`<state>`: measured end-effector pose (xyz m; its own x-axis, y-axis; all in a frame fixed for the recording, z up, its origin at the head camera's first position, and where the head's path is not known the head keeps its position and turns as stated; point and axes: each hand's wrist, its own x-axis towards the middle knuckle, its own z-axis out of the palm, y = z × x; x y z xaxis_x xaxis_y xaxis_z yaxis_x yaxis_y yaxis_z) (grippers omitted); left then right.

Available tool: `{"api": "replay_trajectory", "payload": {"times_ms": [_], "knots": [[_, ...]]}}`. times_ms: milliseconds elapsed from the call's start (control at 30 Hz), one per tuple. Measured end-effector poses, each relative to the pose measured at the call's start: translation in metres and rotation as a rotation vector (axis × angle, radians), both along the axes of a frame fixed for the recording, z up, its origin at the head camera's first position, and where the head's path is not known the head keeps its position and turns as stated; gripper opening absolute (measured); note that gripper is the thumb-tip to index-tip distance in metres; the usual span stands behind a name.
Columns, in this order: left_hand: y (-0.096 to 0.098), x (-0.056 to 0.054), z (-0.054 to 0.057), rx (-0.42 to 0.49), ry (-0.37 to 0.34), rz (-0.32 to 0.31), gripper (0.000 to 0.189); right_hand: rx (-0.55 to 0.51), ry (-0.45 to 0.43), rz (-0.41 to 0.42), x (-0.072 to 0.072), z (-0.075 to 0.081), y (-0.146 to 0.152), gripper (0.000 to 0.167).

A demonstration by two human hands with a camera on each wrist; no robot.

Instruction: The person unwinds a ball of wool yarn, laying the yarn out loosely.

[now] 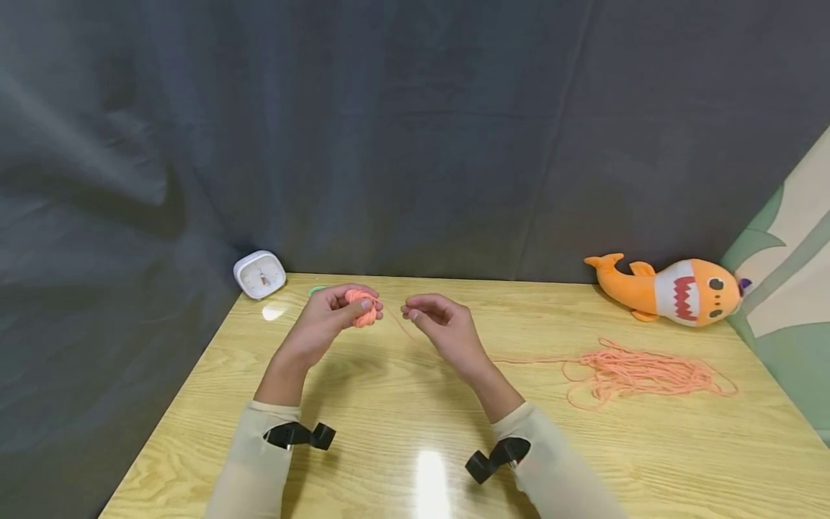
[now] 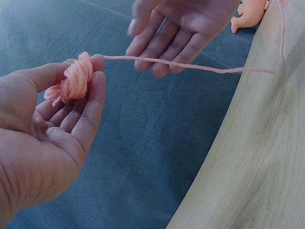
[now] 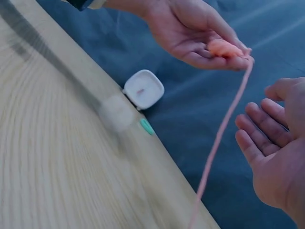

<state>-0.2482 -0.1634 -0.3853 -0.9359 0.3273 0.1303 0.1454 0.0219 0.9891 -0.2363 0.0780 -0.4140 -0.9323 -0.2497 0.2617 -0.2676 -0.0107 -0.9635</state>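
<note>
Left hand (image 1: 327,317), pinching coral yarn bundle (image 2: 77,80); right hand (image 1: 449,330), near strand (image 2: 209,68)

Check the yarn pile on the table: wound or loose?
Loose: the yarn pile spreads in overlapping strands, with stray loops at its edges.

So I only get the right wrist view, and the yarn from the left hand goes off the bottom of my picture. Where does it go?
Observer: The yarn runs to a loose heap on the right side of the table.
Operator: Ooh! Is anything else over there?
Observer: Yes, an orange toy lies just beyond the heap.
Operator: Does it look scary?
Observer: A bit, maybe: its mouth is red and jagged.
</note>
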Motion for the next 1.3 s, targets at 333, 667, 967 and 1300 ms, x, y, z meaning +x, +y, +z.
{"api": "replay_trajectory", "payload": {"times_ms": [333, 667, 967, 1300], "knots": [[0.001, 0.0, 0.0, -0.032, -0.002, -0.056, 0.032, 0.078, -0.021, 0.078, 0.004, 0.004, -0.001, 0.016], [0.0, 0.0, -0.001, 0.01, -0.062, -0.161, 0.036, 0.04, -0.038, -0.07, 0.001, 0.012, 0.022, 0.019], [-0.003, -0.001, -0.003, -0.018, -0.065, -0.193, 0.038, 0.029, -0.033, -0.125, 0.0, 0.01, 0.038, 0.018], [-0.007, 0.0, 0.002, -0.08, -0.034, -0.148, 0.039, 0.058, 0.0, -0.182, 0.013, 0.023, 0.072, 0.014]]}}
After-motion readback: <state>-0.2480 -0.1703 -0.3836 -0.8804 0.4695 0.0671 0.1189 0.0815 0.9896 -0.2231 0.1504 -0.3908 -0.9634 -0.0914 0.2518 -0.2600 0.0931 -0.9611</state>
